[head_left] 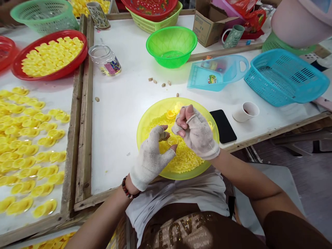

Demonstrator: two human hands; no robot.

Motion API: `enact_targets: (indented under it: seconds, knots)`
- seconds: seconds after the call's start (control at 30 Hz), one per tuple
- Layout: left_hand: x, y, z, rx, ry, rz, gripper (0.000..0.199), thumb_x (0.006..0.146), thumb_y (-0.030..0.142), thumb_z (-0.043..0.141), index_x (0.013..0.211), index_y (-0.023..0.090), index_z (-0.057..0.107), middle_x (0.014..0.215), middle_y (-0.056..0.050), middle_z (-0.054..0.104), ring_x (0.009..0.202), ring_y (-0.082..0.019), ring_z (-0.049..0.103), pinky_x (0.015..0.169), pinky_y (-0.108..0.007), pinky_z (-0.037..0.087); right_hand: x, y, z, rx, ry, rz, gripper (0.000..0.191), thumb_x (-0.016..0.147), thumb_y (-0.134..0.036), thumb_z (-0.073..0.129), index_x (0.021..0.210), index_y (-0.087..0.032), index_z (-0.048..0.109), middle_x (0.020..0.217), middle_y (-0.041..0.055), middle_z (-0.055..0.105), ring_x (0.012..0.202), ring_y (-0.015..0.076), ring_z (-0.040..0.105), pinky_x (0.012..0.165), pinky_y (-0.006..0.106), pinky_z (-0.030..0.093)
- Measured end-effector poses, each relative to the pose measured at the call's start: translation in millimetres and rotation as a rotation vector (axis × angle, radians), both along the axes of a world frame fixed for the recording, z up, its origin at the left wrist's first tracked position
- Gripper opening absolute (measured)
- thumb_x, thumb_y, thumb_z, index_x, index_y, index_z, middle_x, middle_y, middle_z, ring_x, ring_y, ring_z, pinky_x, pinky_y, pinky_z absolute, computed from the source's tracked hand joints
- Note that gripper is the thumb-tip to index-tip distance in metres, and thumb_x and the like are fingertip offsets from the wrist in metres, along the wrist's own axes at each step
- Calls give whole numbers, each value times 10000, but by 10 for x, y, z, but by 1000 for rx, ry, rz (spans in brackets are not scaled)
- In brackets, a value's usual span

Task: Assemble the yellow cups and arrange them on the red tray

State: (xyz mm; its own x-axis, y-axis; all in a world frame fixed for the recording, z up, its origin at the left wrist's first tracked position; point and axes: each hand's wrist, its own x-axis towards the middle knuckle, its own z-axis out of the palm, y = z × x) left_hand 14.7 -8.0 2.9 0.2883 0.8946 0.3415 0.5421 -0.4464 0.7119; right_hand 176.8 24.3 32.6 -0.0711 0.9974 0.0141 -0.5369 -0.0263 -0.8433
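A yellow bowl point(145, 119) full of small yellow beads point(185, 162) stands at the table's front edge, close to my body. Over its left side, my left hand point(155, 152) in a white fingerless glove has thumb and fingers apart. Between them shows a small yellow ring-shaped piece point(173, 140), apparently among the beads; contact with it is unclear. My right hand point(194, 129), gloved the same way, is raised over the bowl's right side with its fingers curled closed. What it grips, if anything, is hidden. Yellow cup-shaped pieces point(171, 114) lie at the bowl's far side.
Wooden strips point(84, 121) divide the white table. Left are rows of yellow pieces point(26, 148) and a red tray point(77, 71). Beyond the bowl stand a clear jar point(103, 60), green basin point(171, 46), blue scoop point(202, 77) and blue basket point(285, 77). A phone point(223, 126) and paper cup point(245, 112) lie right.
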Motion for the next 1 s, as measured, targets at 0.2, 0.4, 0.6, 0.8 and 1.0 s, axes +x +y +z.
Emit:
enact_targets:
  seconds: [0.2, 0.4, 0.6, 0.8, 1.0]
  knots:
    - [-83, -30, -18, 272, 116, 18, 432, 903, 205, 665, 1294, 197, 482, 1177, -109, 704, 1092, -245, 708, 971, -426, 605, 187, -48, -71, 73, -139, -62, 409, 958, -555, 641, 744, -223, 534, 635, -48, 391, 503, 78, 363, 472, 236, 328]
    - [-75, -24, -9, 168, 62, 11, 447, 895, 268, 697, 1285, 201, 490, 1083, -67, 716, 968, -197, 730, 882, -355, 630, 252, -166, -152, 41, -435, 104, 283, 992, -482, 594, 877, -225, 568, 635, -62, 421, 486, 75, 359, 444, 226, 299]
    - [-22, -11, -68, 302, 160, 16, 429, 895, 206, 670, 1283, 194, 489, 1166, -100, 716, 1010, -232, 720, 905, -393, 614, 211, -184, -164, 213, -898, 215, 174, 971, -344, 592, 1105, -235, 573, 858, -8, 627, 693, 139, 603, 698, 312, 498]
    - [-144, -178, 78, 274, 100, 76, 445, 919, 252, 666, 1323, 173, 498, 1108, -93, 716, 972, -210, 713, 886, -365, 613, 358, -275, -195, 370, -1169, 110, 198, 982, -336, 551, 1139, -223, 594, 1077, 71, 692, 905, 213, 675, 836, 360, 531]
    - [-1040, -422, 168, 183, 190, 403, 208, 937, 232, 634, 1141, 194, 634, 1123, -85, 703, 1046, -198, 677, 942, -352, 570, 478, -264, -297, 392, -1311, 137, 239, 984, -448, 541, 1033, -234, 636, 942, 54, 718, 828, 226, 682, 724, 337, 537]
